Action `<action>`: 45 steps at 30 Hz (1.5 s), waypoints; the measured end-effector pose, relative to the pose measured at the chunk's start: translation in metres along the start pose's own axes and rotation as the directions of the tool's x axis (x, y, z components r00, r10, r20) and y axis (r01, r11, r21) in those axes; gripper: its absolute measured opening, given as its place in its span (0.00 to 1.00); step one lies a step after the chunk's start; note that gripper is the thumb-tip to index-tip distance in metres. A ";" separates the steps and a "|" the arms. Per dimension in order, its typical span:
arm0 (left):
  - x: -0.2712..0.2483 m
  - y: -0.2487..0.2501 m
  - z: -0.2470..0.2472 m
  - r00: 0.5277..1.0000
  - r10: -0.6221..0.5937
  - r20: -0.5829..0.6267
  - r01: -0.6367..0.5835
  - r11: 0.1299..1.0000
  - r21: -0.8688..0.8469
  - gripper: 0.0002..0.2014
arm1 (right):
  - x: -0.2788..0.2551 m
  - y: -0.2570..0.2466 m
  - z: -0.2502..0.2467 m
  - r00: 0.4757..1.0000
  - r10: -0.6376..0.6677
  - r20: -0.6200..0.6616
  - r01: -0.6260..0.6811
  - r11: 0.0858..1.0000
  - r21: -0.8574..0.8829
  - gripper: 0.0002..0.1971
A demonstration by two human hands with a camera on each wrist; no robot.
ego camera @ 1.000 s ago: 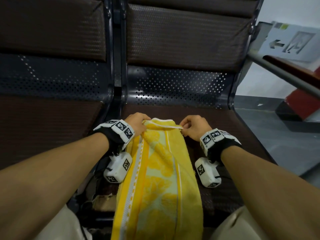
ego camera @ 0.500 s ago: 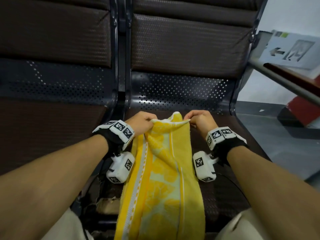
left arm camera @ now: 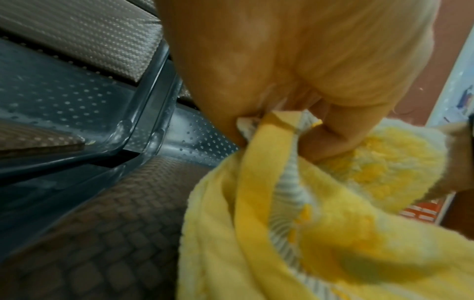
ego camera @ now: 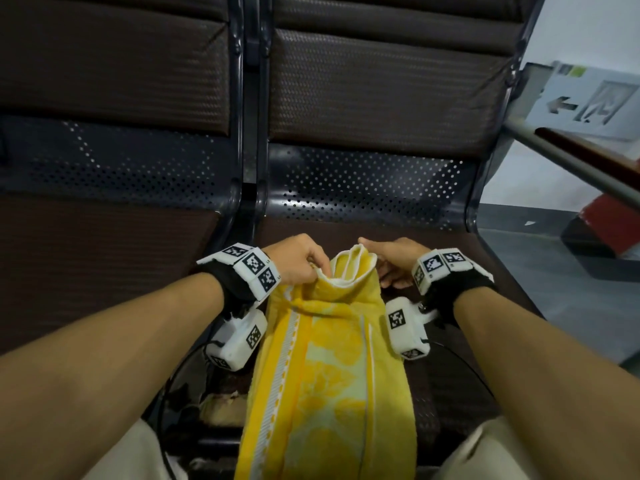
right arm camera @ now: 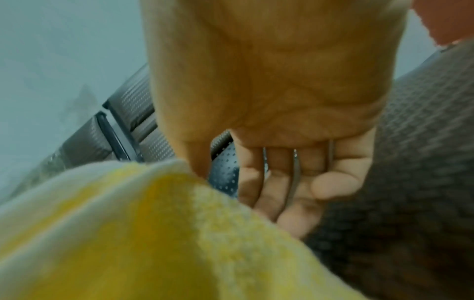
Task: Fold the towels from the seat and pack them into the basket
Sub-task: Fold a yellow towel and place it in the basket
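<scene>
A yellow towel (ego camera: 332, 375) with white stripes, folded into a long strip, lies on the brown seat (ego camera: 485, 289) and hangs over its front edge. My left hand (ego camera: 320, 270) pinches the left corner of its far end, which is raised and bunched. In the left wrist view, thumb and fingers of that hand (left arm camera: 277, 125) clamp the towel's hem (left arm camera: 282, 182). My right hand (ego camera: 377, 261) is at the far end's right side. In the right wrist view this hand (right arm camera: 243, 196) has loose, nearly straight fingers clear of the towel (right arm camera: 153, 233), with only the thumb against its edge. No basket is visible.
The seat is one of a row with padded backrests (ego camera: 381, 91) and perforated metal (ego camera: 363, 188); another seat (ego camera: 86, 265) lies to the left. A metal handrail (ego camera: 571, 161) slants at the right. A tan object (ego camera: 221, 407) shows below the seat's front edge, unclear.
The towel's far end has risen off the seat and bunched together as my hands came closer. My right hand's pinch on its corner has loosened.
</scene>
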State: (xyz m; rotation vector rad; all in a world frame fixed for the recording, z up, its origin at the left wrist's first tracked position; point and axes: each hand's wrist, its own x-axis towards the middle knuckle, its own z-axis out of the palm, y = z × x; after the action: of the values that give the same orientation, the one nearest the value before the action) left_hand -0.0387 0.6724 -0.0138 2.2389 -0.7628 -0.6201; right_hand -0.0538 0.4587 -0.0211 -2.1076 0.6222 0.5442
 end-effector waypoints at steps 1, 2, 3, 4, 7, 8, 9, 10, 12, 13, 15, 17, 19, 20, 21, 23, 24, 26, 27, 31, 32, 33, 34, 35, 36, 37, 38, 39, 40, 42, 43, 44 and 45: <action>0.000 0.002 0.001 1.000 0.013 0.012 -0.013 1.000 0.007 0.20 | -0.001 -0.002 0.000 0.999 -0.016 0.029 0.015 1.000 0.011 0.26; -0.001 0.003 0.002 1.000 0.021 0.023 -0.022 1.000 0.017 0.19 | -0.003 -0.005 0.000 0.998 -0.035 0.047 0.034 0.999 0.019 0.24; -0.001 0.004 0.003 0.999 0.026 0.028 -0.026 0.999 0.030 0.19 | -0.003 -0.007 0.001 0.997 -0.060 0.052 0.059 0.998 0.016 0.20; -0.002 0.004 0.003 0.999 0.027 0.022 -0.028 0.999 0.047 0.18 | -0.004 -0.009 0.001 0.995 -0.092 0.041 0.092 0.996 0.000 0.15; -0.003 0.001 0.003 0.998 0.017 -0.065 -0.008 0.992 0.125 0.17 | -0.005 -0.013 0.001 0.959 -0.261 -0.107 0.247 0.961 -0.124 0.07; -0.003 -0.001 0.001 0.994 0.013 -0.112 0.005 0.987 0.158 0.17 | -0.004 -0.013 0.000 0.923 -0.337 -0.183 0.312 0.938 -0.153 0.08; -0.002 -0.003 0.000 0.987 0.011 -0.160 0.018 0.984 0.179 0.17 | -0.004 -0.013 -0.002 0.877 -0.407 -0.257 0.375 0.912 -0.165 0.08; -0.001 -0.005 -0.002 0.979 0.009 -0.205 0.029 0.982 0.185 0.16 | -0.004 -0.013 -0.003 0.827 -0.462 -0.321 0.436 0.887 -0.152 0.06; 0.001 -0.009 -0.006 0.956 -0.011 -0.294 0.071 0.978 0.194 0.15 | -0.003 -0.014 -0.005 0.764 -0.490 -0.419 0.518 0.854 -0.054 0.05; 0.004 -0.011 -0.006 0.943 -0.041 -0.331 0.117 0.970 0.213 0.14 | -0.003 -0.014 -0.005 0.764 -0.467 -0.446 0.526 0.851 0.011 0.06; 0.009 -0.015 -0.006 0.925 -0.138 -0.355 0.249 0.924 0.291 0.18 | -0.003 -0.012 -0.003 0.795 -0.415 -0.443 0.479 0.877 0.040 0.08; 0.012 -0.014 -0.006 0.916 -0.202 -0.347 0.330 0.872 0.363 0.25 | -0.005 -0.007 -0.001 0.839 -0.407 -0.360 0.407 0.910 -0.082 0.08; 0.009 -0.009 -0.007 0.921 -0.168 -0.351 0.304 0.874 0.380 0.26 | -0.012 0.000 0.002 0.865 -0.439 -0.242 0.377 0.888 -0.261 0.04; 0.006 -0.005 -0.007 0.928 -0.135 -0.347 0.271 0.883 0.383 0.24 | -0.018 0.002 0.004 0.873 -0.455 -0.179 0.377 0.859 -0.346 0.03; 0.002 -0.002 -0.005 0.937 -0.108 -0.331 0.238 0.893 0.383 0.21 | -0.025 0.003 0.006 0.879 -0.463 -0.116 0.379 0.825 -0.420 0.04; -0.011 0.007 0.001 0.961 -0.078 -0.265 0.176 0.912 0.370 0.17 | -0.041 0.006 0.011 0.889 -0.456 -0.030 0.381 0.776 -0.503 0.09; -0.019 0.011 0.005 0.972 -0.064 -0.226 0.145 0.921 0.362 0.16 | -0.050 0.007 0.012 0.892 -0.452 -0.010 0.383 0.769 -0.512 0.11; -0.036 0.013 0.017 0.983 -0.045 -0.175 0.107 0.926 0.362 0.17 | -0.069 0.010 0.014 0.892 -0.451 0.016 0.391 0.755 -0.526 0.13; -0.044 0.012 0.023 0.982 -0.048 -0.184 0.116 0.918 0.380 0.18 | -0.077 0.013 0.015 0.891 -0.454 0.025 0.394 0.743 -0.541 0.14; -0.077 -0.003 0.039 0.897 -0.219 -0.385 0.327 0.913 0.243 0.22 | -0.106 0.031 0.025 0.901 -0.414 0.130 0.403 0.689 -0.602 0.14; -0.084 -0.006 0.043 0.884 -0.291 -0.366 0.377 0.906 0.190 0.24 | -0.111 0.036 0.030 0.906 -0.391 0.162 0.403 0.681 -0.612 0.16; -0.090 -0.007 0.047 0.883 -0.341 -0.324 0.408 0.898 0.166 0.25 | -0.114 0.041 0.036 0.911 -0.370 0.181 0.397 0.672 -0.625 0.18; -0.095 -0.007 0.051 0.884 -0.362 -0.296 0.420 0.893 0.162 0.23 | -0.116 0.044 0.041 0.915 -0.357 0.186 0.388 0.661 -0.642 0.19; -0.098 -0.007 0.053 0.883 -0.367 -0.293 0.424 0.891 0.162 0.22 | -0.117 0.047 0.046 0.918 -0.355 0.176 0.379 0.654 -0.655 0.20; -0.100 -0.005 0.056 0.877 -0.373 -0.303 0.431 0.889 0.154 0.20 | -0.117 0.049 0.050 0.922 -0.357 0.152 0.364 0.658 -0.660 0.20; -0.101 -0.004 0.057 0.870 -0.379 -0.315 0.436 0.890 0.132 0.19 | -0.118 0.050 0.053 0.925 -0.360 0.123 0.348 0.666 -0.660 0.19; -0.102 -0.002 0.057 0.860 -0.392 -0.326 0.443 0.891 0.097 0.18 | -0.118 0.049 0.055 0.927 -0.362 0.096 0.332 0.676 -0.658 0.19; -0.102 -0.001 0.056 0.850 -0.402 -0.341 0.444 0.894 0.053 0.18 | -0.119 0.049 0.057 0.931 -0.358 0.073 0.315 0.685 -0.657 0.19; -0.103 0.001 0.054 0.839 -0.402 -0.367 0.437 0.899 0.013 0.16 | -0.119 0.048 0.059 0.936 -0.347 0.055 0.295 0.692 -0.658 0.20; -0.109 0.002 0.051 0.815 -0.375 -0.443 0.412 0.911 -0.013 0.10 | -0.121 0.046 0.061 0.945 -0.325 0.033 0.260 0.688 -0.678 0.22; -0.114 0.000 0.049 0.811 -0.359 -0.463 0.405 0.914 0.001 0.10 | -0.123 0.044 0.063 0.948 -0.316 0.027 0.246 0.678 -0.693 0.24; -0.118 -0.003 0.048 0.822 -0.352 -0.448 0.403 0.915 0.021 0.09 | -0.124 0.043 0.065 0.952 -0.306 0.027 0.234 0.665 -0.709 0.26; -0.123 -0.005 0.049 0.842 -0.355 -0.407 0.403 0.915 0.036 0.09 | -0.127 0.042 0.067 0.954 -0.298 0.031 0.226 0.650 -0.726 0.27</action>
State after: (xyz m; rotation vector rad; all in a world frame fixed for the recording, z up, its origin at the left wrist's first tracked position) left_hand -0.1546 0.7355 -0.0237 2.5399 -0.1516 -0.2833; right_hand -0.1885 0.5221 -0.0100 -2.9322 0.1138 0.5864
